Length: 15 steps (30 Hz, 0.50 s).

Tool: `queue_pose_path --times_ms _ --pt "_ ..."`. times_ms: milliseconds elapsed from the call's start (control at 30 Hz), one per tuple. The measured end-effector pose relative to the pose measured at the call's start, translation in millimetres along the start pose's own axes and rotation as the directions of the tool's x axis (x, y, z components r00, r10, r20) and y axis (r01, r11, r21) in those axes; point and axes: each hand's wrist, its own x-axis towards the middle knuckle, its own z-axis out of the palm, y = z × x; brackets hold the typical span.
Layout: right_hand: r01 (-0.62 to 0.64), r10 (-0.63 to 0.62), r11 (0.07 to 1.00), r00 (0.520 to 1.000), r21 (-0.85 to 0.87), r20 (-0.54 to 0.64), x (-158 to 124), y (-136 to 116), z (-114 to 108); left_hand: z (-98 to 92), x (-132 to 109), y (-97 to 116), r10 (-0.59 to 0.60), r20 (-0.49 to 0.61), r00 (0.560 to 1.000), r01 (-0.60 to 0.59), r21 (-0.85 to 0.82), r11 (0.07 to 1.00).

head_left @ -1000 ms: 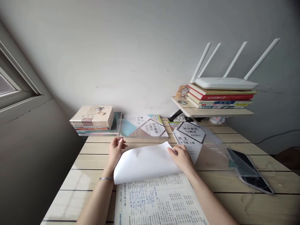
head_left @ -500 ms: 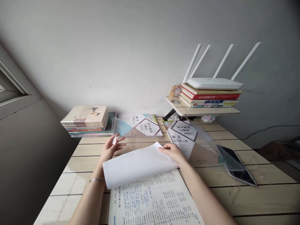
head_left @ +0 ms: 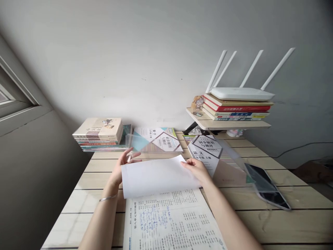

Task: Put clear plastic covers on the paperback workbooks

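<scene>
A white sheet of paper (head_left: 156,177) is raised and curved over the upper part of an open workbook (head_left: 174,222), whose printed page carries blue handwriting. My right hand (head_left: 196,170) pinches the sheet near its top right corner, thumb on top. At the sheet's left edge is my left hand (head_left: 122,166), its fingers spread and pointing right. A small whitish bit shows among those fingers; I cannot make out what it is. A silver bangle circles the left wrist.
Behind the hands lie two covered workbooks, one at centre (head_left: 158,139) and one at right (head_left: 204,152). A book stack (head_left: 99,133) stands at back left. A phone (head_left: 277,199) lies right, partly under clear film. A white router (head_left: 241,93) tops books on a small raised shelf (head_left: 234,124).
My left hand has moved slightly, its fingers now behind the sheet's upper left edge. The sheet's left end has risen a little. My right hand keeps its pinch. The whole view has shifted slightly.
</scene>
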Motion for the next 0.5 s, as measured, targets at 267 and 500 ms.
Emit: queue_pose_path --times_ms 267,500 --pt "0.608 -0.635 0.569 0.753 -0.555 0.174 -43 -57 18 4.3 -3 -5 -0.321 -0.271 0.907 0.332 -0.005 0.943" --pt "0.955 -0.550 0.219 0.289 -0.199 0.783 -93 -93 62 8.7 2 -17 -0.216 -0.295 0.931 0.252 0.089 0.964"
